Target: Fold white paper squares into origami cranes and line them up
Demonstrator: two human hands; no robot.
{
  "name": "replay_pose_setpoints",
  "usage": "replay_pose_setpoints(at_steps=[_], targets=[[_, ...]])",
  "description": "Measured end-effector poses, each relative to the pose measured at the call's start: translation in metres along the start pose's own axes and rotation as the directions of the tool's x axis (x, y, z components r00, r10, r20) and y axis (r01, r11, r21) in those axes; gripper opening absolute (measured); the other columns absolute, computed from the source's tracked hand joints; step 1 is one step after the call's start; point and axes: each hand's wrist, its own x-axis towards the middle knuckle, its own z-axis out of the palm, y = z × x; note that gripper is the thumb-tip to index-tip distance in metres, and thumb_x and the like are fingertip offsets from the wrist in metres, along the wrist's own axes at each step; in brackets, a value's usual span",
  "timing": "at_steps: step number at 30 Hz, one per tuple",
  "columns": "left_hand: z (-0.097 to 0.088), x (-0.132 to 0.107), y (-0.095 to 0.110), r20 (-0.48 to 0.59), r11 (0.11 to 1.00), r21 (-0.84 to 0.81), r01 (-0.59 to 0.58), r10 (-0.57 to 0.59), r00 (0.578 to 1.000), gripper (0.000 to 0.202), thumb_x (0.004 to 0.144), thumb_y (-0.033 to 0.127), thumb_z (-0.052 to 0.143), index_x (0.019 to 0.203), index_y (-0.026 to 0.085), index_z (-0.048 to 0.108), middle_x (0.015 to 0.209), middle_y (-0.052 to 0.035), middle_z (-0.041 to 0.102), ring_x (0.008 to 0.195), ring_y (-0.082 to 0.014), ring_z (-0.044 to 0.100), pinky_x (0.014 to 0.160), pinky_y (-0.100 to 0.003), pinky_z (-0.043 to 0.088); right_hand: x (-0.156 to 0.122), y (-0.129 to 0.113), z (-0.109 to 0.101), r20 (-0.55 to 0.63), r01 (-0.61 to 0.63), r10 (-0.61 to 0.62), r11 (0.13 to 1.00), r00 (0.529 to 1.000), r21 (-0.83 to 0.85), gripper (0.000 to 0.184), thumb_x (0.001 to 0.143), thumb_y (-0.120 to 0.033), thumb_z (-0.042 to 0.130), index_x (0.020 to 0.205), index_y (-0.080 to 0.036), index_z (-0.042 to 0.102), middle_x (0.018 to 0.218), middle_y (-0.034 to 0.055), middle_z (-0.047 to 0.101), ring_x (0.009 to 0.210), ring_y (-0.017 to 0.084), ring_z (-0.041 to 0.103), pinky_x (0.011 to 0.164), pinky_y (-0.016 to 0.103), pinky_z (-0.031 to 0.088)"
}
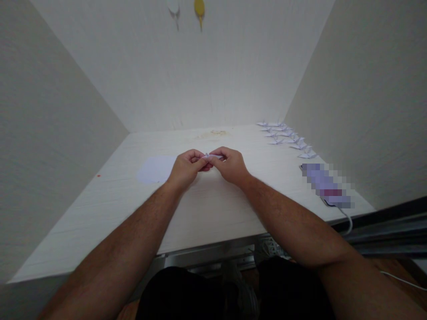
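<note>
Between my fingertips, over the middle of the white table (213, 209), is a small piece of folded white paper (213, 156). My left hand (187, 166) pinches its left side, while my right hand (230, 163) has thumb and fingers closed on its right side. The fingers cover much of the paper, so its full shape is hidden. Just left of my left hand lies white paper (153, 169), flat on the table. Several folded paper cranes (283, 133) stand in rows at the back right.
A phone (325, 184), blurred out, lies at the right with a white cable (348, 224) over the table's edge. Walls enclose the table at the back and both sides. A yellow hook (199, 8) and a white hook (173, 6) are on the back wall.
</note>
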Motion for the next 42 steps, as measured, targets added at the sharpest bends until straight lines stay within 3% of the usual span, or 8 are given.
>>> replay_pose_setpoints(at_steps=[4, 10, 14, 20, 25, 31, 37, 42], targets=[[-0.002, 0.000, 0.001, 0.006, 0.998, 0.045, -0.046, 0.046, 0.999, 0.023, 0.068, 0.029, 0.079, 0.073, 0.014, 0.062, 0.068, -0.0050, 0.070, 0.063, -0.0146, 0.067, 0.066, -0.031, 0.057, 0.001, 0.000, -0.002, 0.051, -0.061, 0.059, 0.997, 0.997, 0.038, 0.015, 0.077, -0.032, 0.068, 0.075, -0.017, 0.069, 0.063, -0.0001, 0.066, 0.059, 0.012, 0.059, 0.057, 0.024, 0.046], [-0.005, 0.001, 0.004, -0.064, 0.998, 0.035, -0.060, 0.063, 0.996, 0.024, 0.061, 0.027, 0.083, 0.071, 0.013, 0.066, 0.076, -0.0065, 0.072, 0.062, -0.0129, 0.065, 0.068, -0.031, 0.056, -0.001, -0.005, -0.005, 0.064, -0.002, 0.001, 1.000, 0.998, 0.013, 0.020, 0.079, -0.035, 0.065, 0.071, -0.017, 0.066, 0.058, -0.0020, 0.061, 0.056, 0.010, 0.054, 0.054, 0.022, 0.042], [-0.006, 0.001, 0.008, 0.008, 0.993, -0.116, -0.024, 0.025, 1.000, 0.022, 0.060, 0.025, 0.082, 0.065, 0.014, 0.064, 0.067, -0.0045, 0.069, 0.060, -0.0129, 0.063, 0.065, -0.029, 0.053, 0.000, -0.007, -0.007, 0.152, -0.071, 0.041, 0.978, 0.988, 0.197, 0.020, 0.078, -0.035, 0.066, 0.070, -0.018, 0.062, 0.053, -0.0042, 0.057, 0.049, 0.009, 0.052, 0.051, 0.022, 0.043], [-0.007, -0.001, 0.013, 0.103, 0.965, -0.261, 0.023, 0.004, 0.995, 0.020, 0.061, 0.022, 0.081, 0.063, 0.016, 0.063, 0.064, -0.0026, 0.066, 0.059, -0.0127, 0.061, 0.062, -0.028, 0.052, 0.000, -0.008, -0.009, 0.263, -0.192, 0.074, 0.867, 0.962, 0.460, 0.026, 0.073, -0.040, 0.073, 0.071, -0.018, 0.060, 0.060, -0.0033, 0.062, 0.050, 0.008, 0.055, 0.052, 0.023, 0.050], [-0.008, -0.005, 0.018, 0.168, 0.957, -0.283, 0.062, -0.015, 0.986, 0.026, 0.060, 0.029, 0.083, 0.062, 0.018, 0.060, 0.063, -0.0016, 0.063, 0.060, -0.0146, 0.060, 0.065, -0.033, 0.053, -0.002, -0.011, -0.010, 0.375, -0.274, 0.067, 0.799, 0.925, 0.535, 0.033, 0.071, -0.046, 0.077, 0.073, -0.018, 0.058, 0.063, -0.0033, 0.063, 0.052, 0.009, 0.057, 0.055, 0.024, 0.053], [-0.010, -0.010, 0.021, 0.254, 0.960, -0.260, 0.102, -0.033, 0.967, 0.032, 0.059, 0.035, 0.086, 0.061, 0.018, 0.059, 0.058, -0.0030, 0.060, 0.057, -0.0169, 0.059, 0.057, -0.033, 0.049, -0.005, -0.014, -0.011, 0.493, -0.350, 0.010, 0.716, 0.870, 0.604, 0.038, 0.070, -0.048, 0.079, 0.073, -0.018, 0.056, 0.065, -0.0031, 0.065, 0.054, 0.008, 0.058, 0.055, 0.024, 0.054], [-0.012, -0.010, 0.021, 0.361, 0.934, -0.325, 0.150, -0.024, 0.932, 0.033, 0.056, 0.031, 0.088, 0.062, 0.015, 0.059, 0.060, -0.0036, 0.064, 0.055, -0.0158, 0.060, 0.054, -0.029, 0.050, -0.005, -0.016, -0.012, 0.568, -0.411, -0.053, 0.636, 0.821, 0.654, 0.036, 0.069, -0.044, 0.082, 0.072, -0.016, 0.058, 0.066, -0.0013, 0.069, 0.056, 0.009, 0.061, 0.054, 0.022, 0.055], [-0.012, -0.011, 0.020, 0.442, 0.908, -0.379, 0.179, 0.008, 0.897, 0.030, 0.060, 0.028, 0.086, 0.064, 0.014, 0.060, 0.062, -0.0046, 0.067, 0.056, -0.0190, 0.064, 0.055, -0.033, 0.053, -0.006, -0.015, -0.013, 0.607, -0.442, -0.102, 0.592, 0.788, 0.674, 0.032, 0.071, -0.040, 0.081, 0.071, -0.016, 0.060, 0.065, -0.0013, 0.070, 0.054, 0.009, 0.062, 0.055, 0.022, 0.056]])
